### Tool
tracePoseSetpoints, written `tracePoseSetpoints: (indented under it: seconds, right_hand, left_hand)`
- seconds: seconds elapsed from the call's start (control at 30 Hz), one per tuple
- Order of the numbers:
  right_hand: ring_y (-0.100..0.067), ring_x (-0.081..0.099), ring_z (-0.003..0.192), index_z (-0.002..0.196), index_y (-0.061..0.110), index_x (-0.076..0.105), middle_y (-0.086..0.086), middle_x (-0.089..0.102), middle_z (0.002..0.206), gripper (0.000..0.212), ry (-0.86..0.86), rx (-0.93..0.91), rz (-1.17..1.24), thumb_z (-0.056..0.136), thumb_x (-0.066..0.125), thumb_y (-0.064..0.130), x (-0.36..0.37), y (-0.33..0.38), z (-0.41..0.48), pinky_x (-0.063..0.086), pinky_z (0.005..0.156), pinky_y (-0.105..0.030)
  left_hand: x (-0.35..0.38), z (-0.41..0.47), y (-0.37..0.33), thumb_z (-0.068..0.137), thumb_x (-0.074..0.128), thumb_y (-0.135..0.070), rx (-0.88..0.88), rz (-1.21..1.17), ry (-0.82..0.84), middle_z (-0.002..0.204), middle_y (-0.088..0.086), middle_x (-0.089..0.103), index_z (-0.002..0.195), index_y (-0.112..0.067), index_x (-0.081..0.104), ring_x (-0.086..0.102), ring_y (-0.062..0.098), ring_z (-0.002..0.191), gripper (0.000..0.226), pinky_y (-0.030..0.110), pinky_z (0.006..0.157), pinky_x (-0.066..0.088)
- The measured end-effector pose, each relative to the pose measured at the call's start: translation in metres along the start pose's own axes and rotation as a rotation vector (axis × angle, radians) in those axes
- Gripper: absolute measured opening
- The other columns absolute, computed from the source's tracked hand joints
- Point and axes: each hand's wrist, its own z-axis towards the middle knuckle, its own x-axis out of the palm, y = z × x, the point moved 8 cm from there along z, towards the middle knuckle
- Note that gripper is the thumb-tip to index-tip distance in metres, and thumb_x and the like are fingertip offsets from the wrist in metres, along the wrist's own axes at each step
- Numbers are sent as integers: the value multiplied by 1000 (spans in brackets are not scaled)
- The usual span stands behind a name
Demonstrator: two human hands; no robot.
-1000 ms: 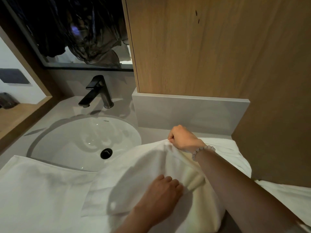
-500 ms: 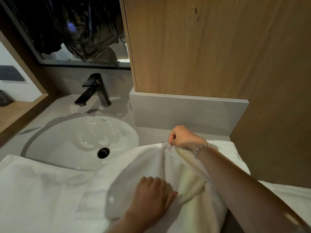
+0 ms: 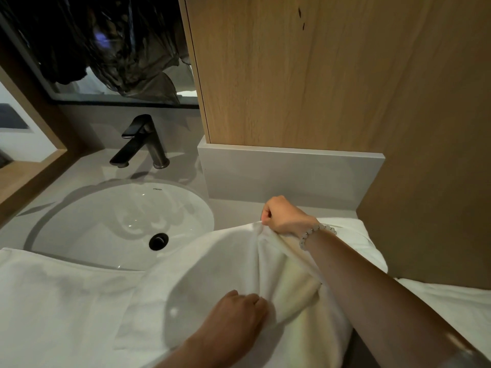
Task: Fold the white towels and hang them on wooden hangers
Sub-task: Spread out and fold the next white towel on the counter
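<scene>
Nearest, the left hand [image 3: 235, 318] curls its fingers into the soft white towel [image 3: 210, 264], holding it down on the grey counter [image 3: 233, 211]. The towel's length runs away from that hand to the right hand [image 3: 284, 216], which pinches the lifted far edge. A second towel [image 3: 53, 301] lies flat at left, by the glossy round sink [image 3: 111, 219]. No hanger shows.

You're working in dim, warm light. The brightest points are small glints inside the sink [image 3: 79, 224], near its drain [image 3: 158, 241], and soft overlapping shadows cross its bowl and the counter [image 3: 85, 168] behind it. Beside the sink, the towel [image 3: 218, 264] washes out to nearly featureless white, with a rounded shadow on its near part. The glass [image 3: 106, 49] above the sink is dark and murky. Straight edges bow toward the frame borders.
</scene>
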Motion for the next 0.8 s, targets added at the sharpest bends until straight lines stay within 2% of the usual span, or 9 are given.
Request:
tracePoseSetpoints:
  seconds: [0.13, 0.23, 0.33, 0.4, 0.53, 0.6, 0.67, 0.73, 0.8]
  right_hand:
    - [-22, 66, 82, 76, 10, 72, -5, 70, 84, 20, -22, -13, 34, 85, 54, 7, 0, -2, -5, 56, 77, -35]
    - [-17, 60, 82, 86, 10, 72, -5, 71, 93, 13, -68, -45, 86, 84, 59, 12, -5, -7, -14, 49, 76, -26]
    - [-7, 52, 87, 100, 15, 68, 2, 64, 102, 17, -133, -52, 174, 85, 66, 23, -16, -17, -27, 37, 76, -18]
    - [-5, 51, 86, 102, 16, 67, 3, 63, 103, 20, -209, -49, 206, 84, 67, 26, -27, -25, -36, 35, 75, -15]
    - [0, 52, 69, 90, 19, 70, 5, 63, 91, 9, -349, 21, 268, 84, 65, 22, -43, -45, -66, 42, 68, -20]
    - [-4, 54, 63, 78, 22, 70, 6, 65, 81, 13, -457, 95, 271, 82, 59, 16, -52, -62, -85, 46, 63, -23]
    - [-12, 57, 63, 70, 20, 68, 6, 66, 74, 20, -556, 183, 269, 80, 53, 11, -59, -80, -108, 49, 64, -25]
    - [-15, 61, 68, 69, 17, 69, 7, 68, 72, 20, -566, 243, 229, 77, 51, 11, -57, -94, -125, 51, 68, -27]
    - [-14, 63, 72, 69, 19, 71, 6, 70, 76, 19, -514, 254, 217, 74, 52, 16, -51, -104, -133, 53, 71, -29]
  left_hand:
    - [9, 1, -1, 73, 43, -31, 21, -6, 66, 53, -9, 49, 57, -25, 48, 45, 4, 39, 18, 17, 44, 35]
    - [4, 9, 3, 79, 43, -30, -50, -66, 76, 56, -5, 55, 60, -22, 49, 52, 9, 43, 22, 18, 46, 36]
    - [-6, 23, 8, 97, 32, -35, -180, -98, 117, 91, 4, 65, 90, -19, 58, 61, 25, 83, 31, 29, 71, 40]
    - [-12, 36, 9, 98, 30, -42, -263, -132, 92, 103, 3, 64, 98, -20, 58, 60, 26, 95, 35, 32, 80, 41]
    - [-24, 58, -7, 92, 22, -49, -219, -245, -24, 102, -1, 64, 96, -20, 60, 60, 18, 93, 48, 28, 84, 46]
    - [-21, 64, -17, 92, 27, -47, -166, -313, -62, 101, -3, 63, 97, -21, 62, 60, 15, 93, 43, 28, 84, 47]
    - [-17, 73, -26, 89, 40, -36, -122, -275, -54, 88, -5, 62, 87, -23, 64, 62, 14, 80, 28, 25, 71, 50]
    - [-21, 81, -31, 77, 42, -33, -136, -292, -76, 72, -6, 57, 69, -23, 61, 61, 14, 62, 23, 23, 53, 46]
    - [-17, 89, -35, 83, 45, -28, -154, -283, -59, 84, -2, 59, 79, -18, 63, 61, 17, 77, 21, 26, 64, 45]
